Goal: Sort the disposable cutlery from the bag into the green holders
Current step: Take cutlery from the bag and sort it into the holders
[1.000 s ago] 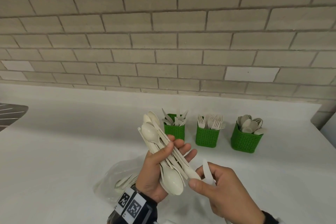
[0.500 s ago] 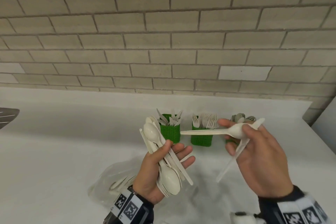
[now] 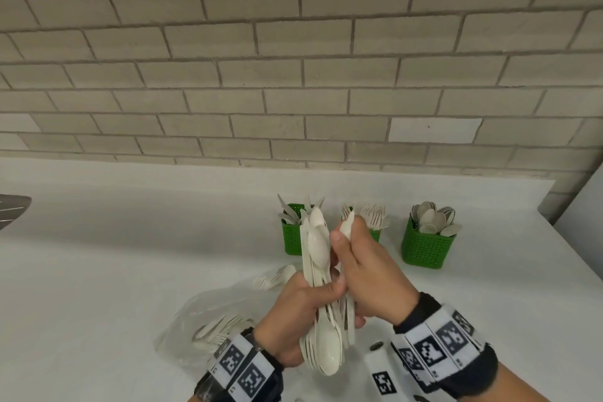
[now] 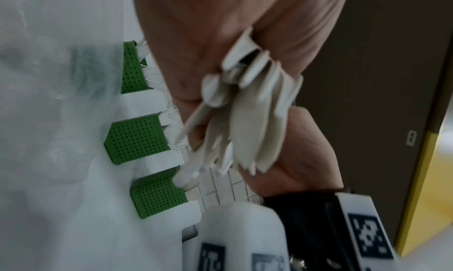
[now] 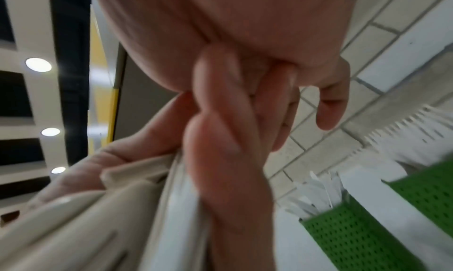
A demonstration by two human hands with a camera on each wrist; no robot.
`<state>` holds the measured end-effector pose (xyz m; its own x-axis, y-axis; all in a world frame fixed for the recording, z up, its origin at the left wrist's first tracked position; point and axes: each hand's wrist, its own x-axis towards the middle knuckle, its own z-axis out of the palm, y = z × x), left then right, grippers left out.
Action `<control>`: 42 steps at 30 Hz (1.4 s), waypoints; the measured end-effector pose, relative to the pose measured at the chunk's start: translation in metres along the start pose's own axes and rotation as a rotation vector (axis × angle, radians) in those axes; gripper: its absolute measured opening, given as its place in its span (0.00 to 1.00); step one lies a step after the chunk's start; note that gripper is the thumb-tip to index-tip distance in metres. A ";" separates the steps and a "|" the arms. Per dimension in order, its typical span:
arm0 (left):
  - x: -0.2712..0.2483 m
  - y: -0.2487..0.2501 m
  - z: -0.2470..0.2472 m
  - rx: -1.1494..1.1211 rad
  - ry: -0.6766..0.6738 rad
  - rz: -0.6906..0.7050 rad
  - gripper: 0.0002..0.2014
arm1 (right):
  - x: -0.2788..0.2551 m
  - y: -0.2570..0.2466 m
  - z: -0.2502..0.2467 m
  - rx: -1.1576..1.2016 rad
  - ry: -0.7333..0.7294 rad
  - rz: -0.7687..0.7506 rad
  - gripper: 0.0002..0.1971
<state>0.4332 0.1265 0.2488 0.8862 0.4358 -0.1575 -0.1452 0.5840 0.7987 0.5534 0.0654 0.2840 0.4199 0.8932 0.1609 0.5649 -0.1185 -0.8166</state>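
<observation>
My left hand (image 3: 313, 299) grips an upright bundle of white plastic spoons (image 3: 318, 251) above the counter. My right hand (image 3: 357, 258) is pressed against the bundle's right side, fingers curled round a spoon whose bowl (image 3: 346, 224) sticks out above the thumb. Three green holders stand behind: the left holder (image 3: 291, 238) has knives, the middle holder (image 3: 376, 234) has forks and is mostly hidden by my right hand, and the right holder (image 3: 425, 250) has spoons. The left wrist view shows the bundle's ends (image 4: 247, 116) in my fist. A clear bag (image 3: 208, 330) with leftover cutlery lies at lower left.
The white counter (image 3: 130, 271) meets a brick wall (image 3: 293, 75) behind the holders. A few loose forks (image 3: 274, 277) lie at the bag's mouth. A dark metal object (image 3: 13, 210) shows at the far left edge. The counter ends at the right, past the spoon holder.
My right hand, which was up near the right holder with spoons, has come back left and down against the bundle. My left hand has turned the bundle more upright.
</observation>
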 end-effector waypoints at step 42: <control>0.029 0.028 -0.009 -0.362 0.244 0.244 0.05 | -0.068 0.025 0.008 0.642 0.264 0.301 0.05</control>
<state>0.4505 0.1619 0.2611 0.6850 0.7114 -0.1574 -0.5171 0.6268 0.5829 0.5331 0.0055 0.2484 0.6924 0.7192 -0.0584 -0.0916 0.0073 -0.9958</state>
